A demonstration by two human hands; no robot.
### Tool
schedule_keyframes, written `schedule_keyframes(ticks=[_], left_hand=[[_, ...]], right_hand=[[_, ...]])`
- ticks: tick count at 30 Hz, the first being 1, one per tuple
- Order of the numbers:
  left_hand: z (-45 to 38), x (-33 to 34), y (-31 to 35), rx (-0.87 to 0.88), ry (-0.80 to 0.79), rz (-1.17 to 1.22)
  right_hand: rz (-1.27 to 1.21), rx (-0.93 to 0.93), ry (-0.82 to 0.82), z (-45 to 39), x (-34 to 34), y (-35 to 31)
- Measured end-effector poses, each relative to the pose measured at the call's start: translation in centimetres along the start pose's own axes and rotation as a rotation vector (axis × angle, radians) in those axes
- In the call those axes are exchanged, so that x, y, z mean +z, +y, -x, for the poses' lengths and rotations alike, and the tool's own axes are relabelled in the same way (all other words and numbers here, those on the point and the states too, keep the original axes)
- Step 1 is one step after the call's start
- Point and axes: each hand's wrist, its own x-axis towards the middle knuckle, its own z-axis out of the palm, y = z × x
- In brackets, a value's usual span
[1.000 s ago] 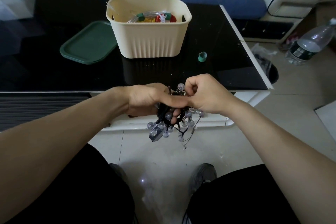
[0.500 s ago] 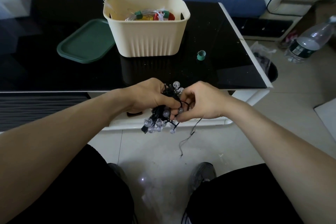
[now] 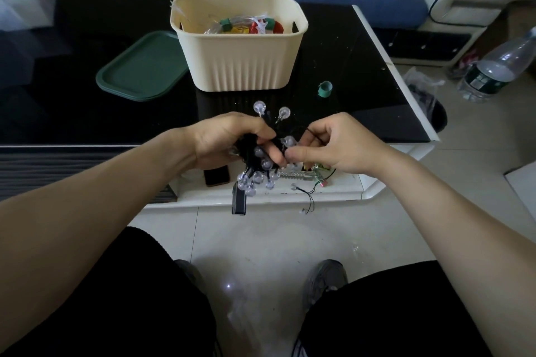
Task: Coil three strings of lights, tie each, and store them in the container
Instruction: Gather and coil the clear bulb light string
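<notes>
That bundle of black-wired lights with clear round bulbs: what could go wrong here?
The bundle of black-wired lights is held off the table edge by the left hand alone, so coils might slip loose. Its black box dangles and could snag. The right hand pinches thin wire, which may tangle.

Between your hands hangs a black-wired string of lights (image 3: pixel 258 165) with clear bulbs. Beyond your left hand (image 3: pixel 229 139), a ribbed cream container (image 3: pixel 240 66), dark green lid (image 3: pixel 142 69), glossy black table (image 3: pixel 362 72).
</notes>
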Motion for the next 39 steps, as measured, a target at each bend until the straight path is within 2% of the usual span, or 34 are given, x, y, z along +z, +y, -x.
schedule_keyframes(ticks=[7,13,15,20,23,25,29,32,36,39], left_hand=[[0.1,0.0,-0.2,0.028,-0.085,-0.034],[0.0,0.7,-0.1,0.058,-0.017,-0.038],[-0.2,0.9,0.1,0.042,0.035,0.048],[-0.8,0.3,0.5,0.002,0.317,0.252],[-0.7,0.1,0.6,-0.012,0.402,0.34],[-0.7,0.3,0.6,-0.025,0.423,0.405],[-0.7,0.8,1.0,0.001,0.385,0.509],[-0.8,0.9,1.1,0.048,0.291,0.535],[-1.1,1.1,0.3,0.057,0.239,0.387],[-1.0,1.4,-0.2,0.018,0.238,0.189]], right_hand=[[-0.002,-0.008,0.069,-0.2,0.5,0.5],[0.05,0.106,-0.124,0.5,-1.3,0.2],[-0.003,0.112,-0.094,0.8,-2.6,0.6],[-0.048,0.22,0.071,0.9,-5.6,3.0],[-0.037,0.314,0.048,1.2,-5.8,3.9],[0.056,0.33,0.017,1.1,-5.2,3.8],[0.379,0.267,-0.027,0.3,-2.5,2.0],[0.498,0.194,-0.074,0.0,0.7,0.2],[0.599,0.01,-0.131,0.3,4.3,-1.3],[0.584,-0.089,-0.243,0.7,4.6,-1.5]])
